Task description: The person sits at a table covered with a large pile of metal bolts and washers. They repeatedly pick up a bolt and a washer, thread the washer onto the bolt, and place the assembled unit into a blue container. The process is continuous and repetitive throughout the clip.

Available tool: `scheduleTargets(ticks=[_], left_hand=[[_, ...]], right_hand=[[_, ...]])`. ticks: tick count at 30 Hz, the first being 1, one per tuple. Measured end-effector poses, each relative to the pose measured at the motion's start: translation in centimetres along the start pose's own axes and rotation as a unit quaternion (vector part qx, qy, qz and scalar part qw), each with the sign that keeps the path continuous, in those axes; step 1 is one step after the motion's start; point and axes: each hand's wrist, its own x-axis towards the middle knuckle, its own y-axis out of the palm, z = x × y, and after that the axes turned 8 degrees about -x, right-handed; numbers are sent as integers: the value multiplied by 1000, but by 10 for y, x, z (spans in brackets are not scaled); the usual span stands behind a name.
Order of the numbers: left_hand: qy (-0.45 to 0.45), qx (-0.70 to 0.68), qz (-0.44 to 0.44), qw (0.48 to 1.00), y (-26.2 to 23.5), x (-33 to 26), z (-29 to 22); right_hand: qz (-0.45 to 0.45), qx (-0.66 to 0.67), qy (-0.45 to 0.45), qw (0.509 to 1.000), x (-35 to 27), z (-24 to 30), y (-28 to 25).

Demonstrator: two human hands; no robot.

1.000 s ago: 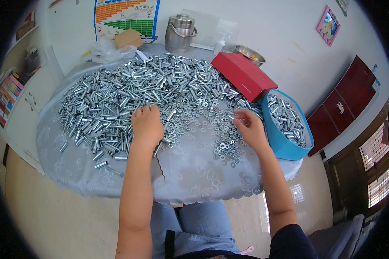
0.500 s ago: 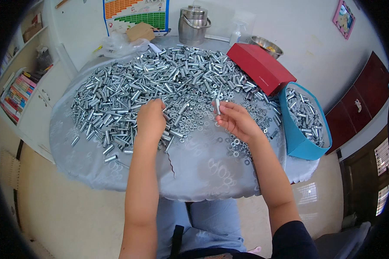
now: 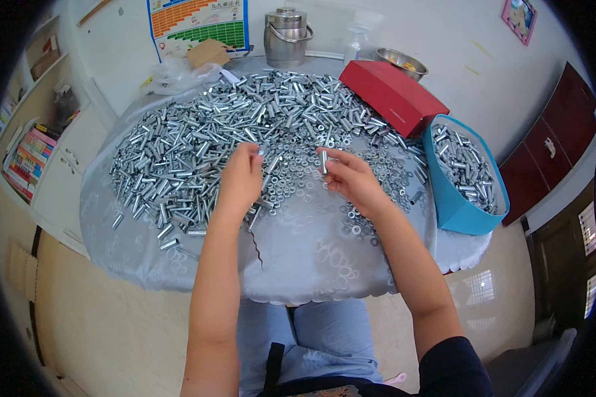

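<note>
My right hand (image 3: 352, 177) pinches a short shiny metal sleeve (image 3: 323, 162) upright between thumb and fingers, above the loose washers and nuts (image 3: 301, 171). To its left, my left hand (image 3: 241, 177) is closed, fingertips together at the edge of the big heap of metal sleeves and bolts (image 3: 198, 135). Something small and shiny shows at those fingertips, but its kind is unclear. A thin dark wavy strip (image 3: 256, 250) lies on the silvery tablecloth (image 3: 291, 264) beside my left forearm.
On the right stands a blue fabric bin (image 3: 467, 212) filled with metal sleeves, with a red box (image 3: 394, 96) behind it. A steel pot (image 3: 287, 40), spray bottle (image 3: 353, 47), metal bowl (image 3: 404, 63) and plastic bag (image 3: 179, 78) line the back. Shelves with books (image 3: 30, 159) stand left.
My left hand has moved right, closer to my right hand. The sleeve stays in my right fingers. The whole view has shifted slightly.
</note>
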Motion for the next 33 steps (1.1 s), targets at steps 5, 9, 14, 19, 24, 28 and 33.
scheduleTargets(ticks=[5,9,14,19,24,28,33], left_hand=[[-167,-348,247,889,28,-13,-33],[-207,-386,279,855,32,-16,-36],[-214,-384,281,853,31,-16,-40],[-243,-427,247,835,29,-17,-46],[-269,-467,199,818,31,-16,-41],[-288,-445,197,825,31,-18,-47],[-274,-442,242,819,33,-18,-45]], right_hand=[[-85,-33,-66,994,4,-7,-3],[-106,3,-104,989,4,-5,-3],[-78,-41,-119,989,-1,-1,4],[-79,-83,-126,985,0,-4,3],[-53,-121,-108,985,-1,-6,3],[3,-128,-94,987,-3,-8,7],[29,-113,-86,989,-4,-7,11]])
